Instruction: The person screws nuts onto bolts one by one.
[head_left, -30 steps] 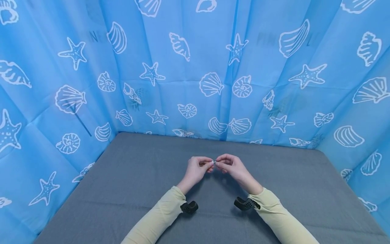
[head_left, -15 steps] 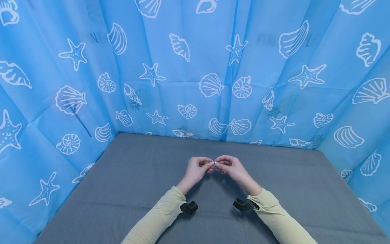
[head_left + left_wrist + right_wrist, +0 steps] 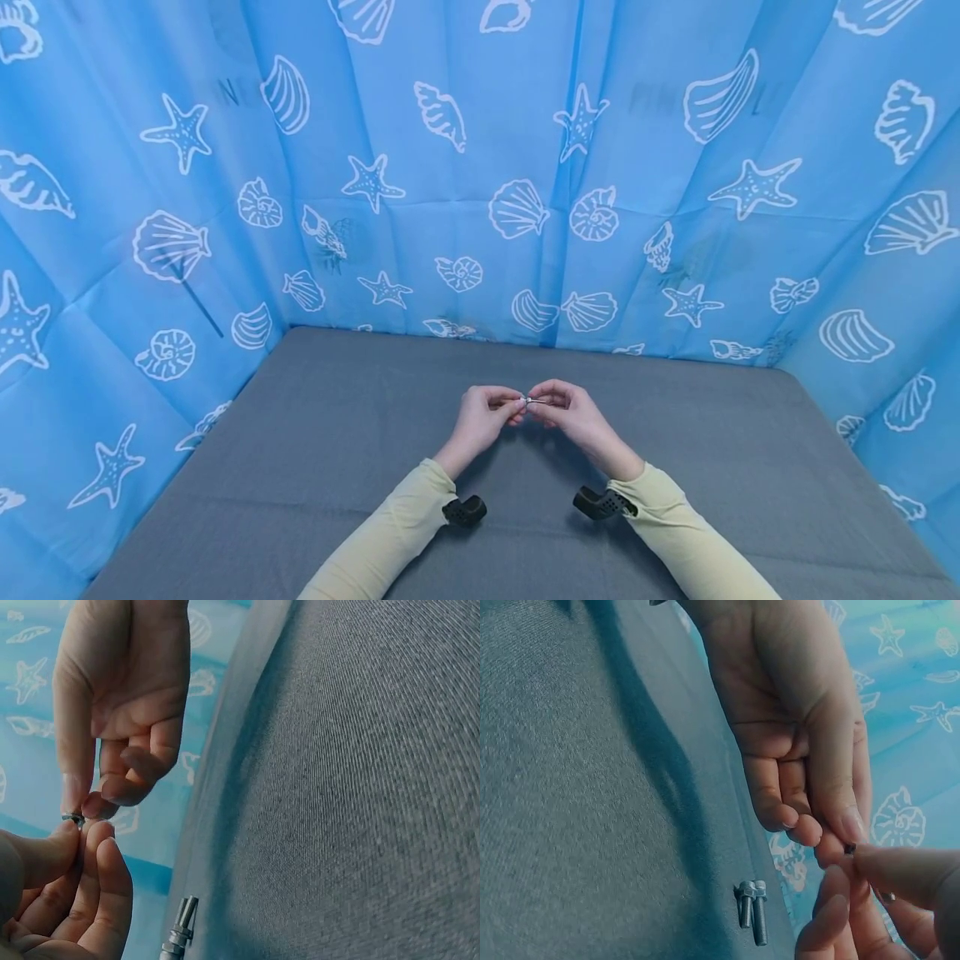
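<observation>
My left hand (image 3: 480,421) and right hand (image 3: 581,421) meet fingertip to fingertip above the grey table. Between their thumbs and fingers they pinch one small metal bolt (image 3: 528,401). A hex-shaped, nut-like metal end (image 3: 73,818) shows between the two thumb tips in the left wrist view; whether it is a bolt head or a separate nut I cannot tell. A shiny shaft end (image 3: 887,897) pokes out among my right fingers. Most of the piece is covered by fingers. Two loose bolts (image 3: 752,904) lie side by side on the cloth below, hidden in the head view.
Grey cloth covers the table (image 3: 360,433). Blue curtains (image 3: 450,217) with white shells and starfish hang along the back and both sides. A black wrist device sits at each cuff, the left one (image 3: 465,510) and the right one (image 3: 600,502).
My right hand has shifted very slightly left, and more of the thin, bright metal shows beside its fingertips. The left hand stays almost in place, still pinching.
</observation>
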Tool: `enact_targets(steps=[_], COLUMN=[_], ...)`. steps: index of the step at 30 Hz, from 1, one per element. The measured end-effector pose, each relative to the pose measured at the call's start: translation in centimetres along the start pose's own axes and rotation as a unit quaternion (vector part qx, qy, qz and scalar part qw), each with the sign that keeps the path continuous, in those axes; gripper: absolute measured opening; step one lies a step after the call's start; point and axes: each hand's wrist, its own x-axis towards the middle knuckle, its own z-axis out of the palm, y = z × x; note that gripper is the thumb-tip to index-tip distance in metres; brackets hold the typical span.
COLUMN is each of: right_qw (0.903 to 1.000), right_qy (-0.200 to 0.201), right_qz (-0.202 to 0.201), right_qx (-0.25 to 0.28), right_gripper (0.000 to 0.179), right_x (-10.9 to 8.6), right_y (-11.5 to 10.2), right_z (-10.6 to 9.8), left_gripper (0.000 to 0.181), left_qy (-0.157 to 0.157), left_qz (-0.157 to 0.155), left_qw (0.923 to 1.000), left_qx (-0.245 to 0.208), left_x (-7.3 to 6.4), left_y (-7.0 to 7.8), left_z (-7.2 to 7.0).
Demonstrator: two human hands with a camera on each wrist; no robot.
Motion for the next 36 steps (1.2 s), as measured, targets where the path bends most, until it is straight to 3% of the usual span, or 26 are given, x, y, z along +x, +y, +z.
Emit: enact_targets(steps=[8,14,17,23,29,36], right_qw=[0.9994,0.9999,1.0000,0.9990,0.9998,0.9994], right_qy=[0.012,0.005,0.006,0.015,0.010,0.014], right_qz=[0.027,0.006,0.007,0.042,0.015,0.028], right_qx=[-0.016,0.012,-0.004,-0.012,-0.007,-0.016], right_gripper=[0.031,0.028,0.027,0.032,0.024,0.029], right_x=[-0.10,-0.15,-0.17,-0.01,0.07,-0.03], right_y=[-0.17,-0.22,-0.21,-0.13,-0.11,-0.23], right_z=[0.14,-0.06,-0.11,-0.17,-0.26,-0.01], left_gripper=[0.011,0.011,0.011,0.010,0.011,0.012], left_qy=[0.003,0.005,0.003,0.003,0.004,0.005], left_qz=[-0.002,0.002,0.004,0.005,0.004,0.002], left_qw=[1.0000,1.0000,1.0000,1.0000,0.9999,1.0000], left_qx=[-0.003,-0.004,0.004,0.005,-0.008,-0.003], left_x=[-0.09,0.02,-0.02,-0.13,-0.14,-0.22], left_y=[-0.14,0.03,0.20,0.46,0.39,0.47], left_z=[0.11,0.09,0.10,0.19,0.23,0.19])
